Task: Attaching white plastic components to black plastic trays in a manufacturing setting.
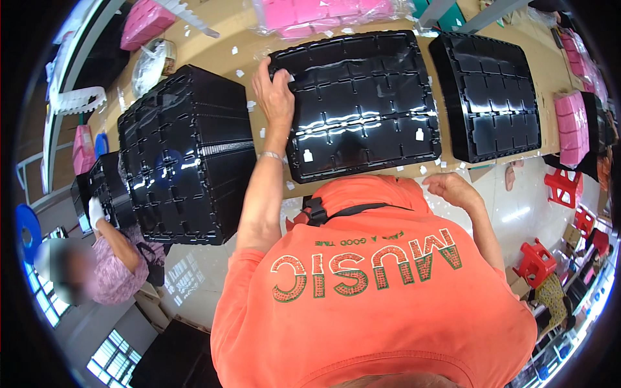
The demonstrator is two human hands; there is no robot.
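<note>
A glossy black moulded plastic tray [362, 97], ribbed into compartments, lies on the table in front of me. My left hand [274, 97] is at its far left corner, with the thumb over the rim and the fingers along its outer side. Small white tags [308, 156] lie on the tray, and one white bit shows by my left thumb. My right hand [453, 189] is off the tray's near right corner, over the table's front edge. Its fingers are curled in toward the thumb; whatever they may hold is too small to make out.
A tall stack of black trays [165, 155] stands at the left, another black tray stack [495, 97] at the right. Pink packs [323, 13] lie at the back. A person in a pink top [119, 271] works at far left. Red stools [537, 260] stand at right.
</note>
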